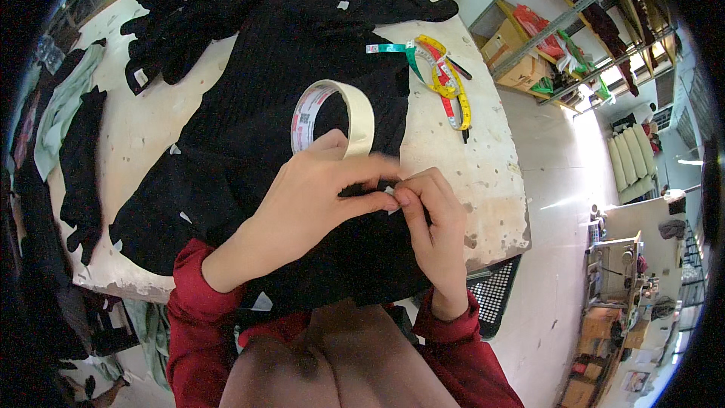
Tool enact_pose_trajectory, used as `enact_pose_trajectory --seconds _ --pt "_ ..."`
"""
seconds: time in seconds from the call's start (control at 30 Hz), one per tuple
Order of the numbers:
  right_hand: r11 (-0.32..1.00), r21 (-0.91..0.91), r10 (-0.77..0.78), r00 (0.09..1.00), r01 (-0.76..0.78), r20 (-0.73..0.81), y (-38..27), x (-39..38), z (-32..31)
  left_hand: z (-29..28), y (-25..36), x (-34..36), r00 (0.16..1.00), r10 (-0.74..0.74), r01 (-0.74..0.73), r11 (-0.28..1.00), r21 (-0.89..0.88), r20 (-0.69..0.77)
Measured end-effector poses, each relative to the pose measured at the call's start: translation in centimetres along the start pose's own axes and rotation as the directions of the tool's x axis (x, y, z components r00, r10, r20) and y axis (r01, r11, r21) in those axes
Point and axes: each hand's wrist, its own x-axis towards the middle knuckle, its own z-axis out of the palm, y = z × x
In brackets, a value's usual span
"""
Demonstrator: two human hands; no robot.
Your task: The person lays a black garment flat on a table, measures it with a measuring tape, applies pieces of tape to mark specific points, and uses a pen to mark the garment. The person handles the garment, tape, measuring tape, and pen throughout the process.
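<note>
My left hand (317, 204) has a finger hooked in a cream tape roll (361, 121), held upright over a black ribbed garment (226, 128); its thumb reaches a small whitish piece (390, 204), apparently tape, and its index finger is blurred. My right hand (434, 227) pinches at that piece, fingertips against those of my left hand. The dark cloth stretches under both hands to the table's near edge, with small white patches on it. A coiled yellow, red and teal tape measure (458, 98) lies beyond my hands to the right.
The worn worktable (495, 174) holds more black garments (174, 23) at the back and pale green cloth (64, 106) at the left. A black perforated basket (489, 302) sits below its right edge. Shelving with cartons (513, 57) and another cluttered rack (604, 302) stand right of the floor (547, 257).
</note>
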Motion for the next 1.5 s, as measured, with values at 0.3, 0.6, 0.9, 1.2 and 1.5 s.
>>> enact_pose_trajectory --seconds 0.3,0.6,0.9,1.2,1.5 --pt "0.886 0.266 0.413 0.907 -0.38 -0.08 1.3 -2.8 -3.2 -4.4 -3.1 2.0 0.996 -0.067 0.059 0.988 -0.144 -0.054" --pt "0.92 0.253 0.346 0.923 -0.299 -0.169 0.9 -3.9 -2.8 -4.6 -3.3 2.3 0.988 -0.152 0.149 0.98 -0.134 -0.014" --pt "0.967 -0.244 -0.007 0.952 -0.071 -0.306 -1.0 -3.8 -2.4 -5.6 -3.2 2.0 0.995 -0.1 0.094 0.978 -0.188 -0.021" --pt "0.892 -0.442 0.03 0.986 -0.1 -0.162 0.8 -3.3 -1.5 -5.3 -5.6 2.1 0.997 -0.055 0.054 0.998 0.014 0.059" --pt "0.982 0.185 -0.052 0.997 0.041 0.054 -0.9 5.9 0.2 -4.0 -4.1 1.8 0.997 -0.048 0.059 0.981 -0.186 0.065"
